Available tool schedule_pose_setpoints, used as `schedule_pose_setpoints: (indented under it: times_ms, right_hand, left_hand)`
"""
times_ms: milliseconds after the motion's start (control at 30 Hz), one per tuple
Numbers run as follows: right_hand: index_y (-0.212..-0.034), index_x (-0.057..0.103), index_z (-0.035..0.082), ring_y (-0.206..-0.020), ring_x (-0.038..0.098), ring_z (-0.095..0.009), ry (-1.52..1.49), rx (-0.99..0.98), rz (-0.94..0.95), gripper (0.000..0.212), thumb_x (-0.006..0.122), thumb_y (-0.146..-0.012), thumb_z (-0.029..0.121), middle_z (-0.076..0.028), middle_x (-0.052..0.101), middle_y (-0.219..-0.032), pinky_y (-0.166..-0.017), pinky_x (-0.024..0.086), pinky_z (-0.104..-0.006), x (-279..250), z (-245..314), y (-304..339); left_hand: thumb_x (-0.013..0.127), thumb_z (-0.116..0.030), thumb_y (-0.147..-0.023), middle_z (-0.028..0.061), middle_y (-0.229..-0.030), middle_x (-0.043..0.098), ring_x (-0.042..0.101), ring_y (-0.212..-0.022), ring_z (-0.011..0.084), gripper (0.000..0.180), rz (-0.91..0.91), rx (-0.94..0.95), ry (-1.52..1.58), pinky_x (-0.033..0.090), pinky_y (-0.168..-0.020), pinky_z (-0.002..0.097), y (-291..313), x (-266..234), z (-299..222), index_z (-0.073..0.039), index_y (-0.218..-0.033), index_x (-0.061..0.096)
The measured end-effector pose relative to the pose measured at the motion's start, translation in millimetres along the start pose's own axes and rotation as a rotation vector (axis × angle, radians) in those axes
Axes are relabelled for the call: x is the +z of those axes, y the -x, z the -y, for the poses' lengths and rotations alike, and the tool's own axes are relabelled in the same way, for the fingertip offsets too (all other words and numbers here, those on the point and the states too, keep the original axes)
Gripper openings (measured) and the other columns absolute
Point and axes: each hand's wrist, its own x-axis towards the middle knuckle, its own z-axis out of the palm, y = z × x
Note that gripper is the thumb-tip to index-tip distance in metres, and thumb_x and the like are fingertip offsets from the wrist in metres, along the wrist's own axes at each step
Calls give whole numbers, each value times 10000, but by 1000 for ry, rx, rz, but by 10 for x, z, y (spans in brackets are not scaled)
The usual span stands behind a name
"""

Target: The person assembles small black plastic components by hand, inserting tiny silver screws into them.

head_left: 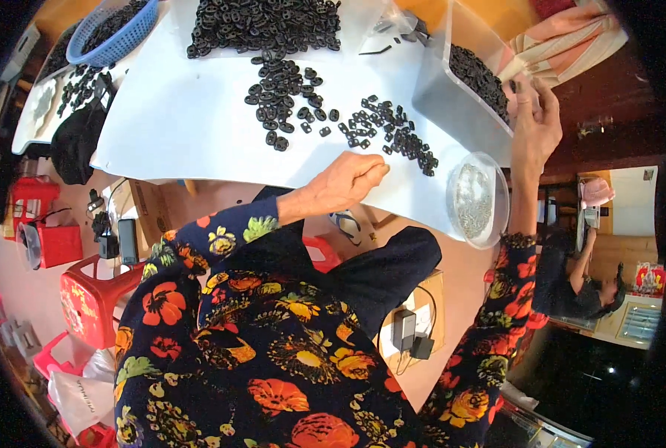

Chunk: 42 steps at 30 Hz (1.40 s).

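Note:
My left hand is closed, thumb against curled fingers, above the table's near edge; anything inside it is hidden. Just past it lies a loose spread of small black pieces with holes in them. My right hand is raised at the right side of a clear plastic bin, its fingers apart and nothing visible in them. Black pieces fill part of that bin. Near my right forearm, a round clear tub holds small silvery bits at the table's edge.
Black oval pieces spill from a large heap at the back of the white table. A blue basket sits far left. Red stools stand on the floor, and a power adapter lies on cardboard below.

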Motion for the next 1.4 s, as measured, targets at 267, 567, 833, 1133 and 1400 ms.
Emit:
schedule_pose_setpoints:
  times_ms: [267,567,833,1133,1400]
  right_hand:
    - [-978,648,50,-631,569,-83,-229,35,688,147,619,-834,49,-51,645,-804,-580,464,-242,1066,319,801]
    - [-976,638,57,-927,587,-290,-124,-435,863,267,694,-727,135,-110,583,-1018,-800,490,-384,1765,475,857]
    - [-915,670,27,-633,632,-193,-108,-135,823,151,670,-783,101,-109,649,-830,-622,508,-303,1410,118,624]
    - [-898,673,9,-598,546,-90,-57,45,830,102,634,-824,67,-50,641,-691,-571,454,-253,1167,4,581]
    - [-893,676,30,-629,563,-180,-19,-106,1016,137,642,-761,13,-100,621,-748,-603,468,-306,1121,17,656]
  left_hand:
    - [475,-153,-937,200,-637,363,343,-564,325,254,7,76,-31,358,-544,388,62,42,23,35,-771,438]
    - [478,-127,-900,198,-669,460,463,-633,382,216,-1,99,14,396,-605,418,49,59,-89,43,-768,465]
    - [487,-84,-882,177,-641,413,447,-629,353,194,8,120,-21,377,-601,427,41,62,-57,47,-748,434]
    - [498,-98,-887,174,-639,414,444,-617,338,203,-8,74,-30,365,-574,415,42,83,-60,31,-742,438]
    - [484,-139,-905,205,-668,472,483,-660,381,234,21,22,-65,379,-601,444,33,61,-94,40,-756,460]
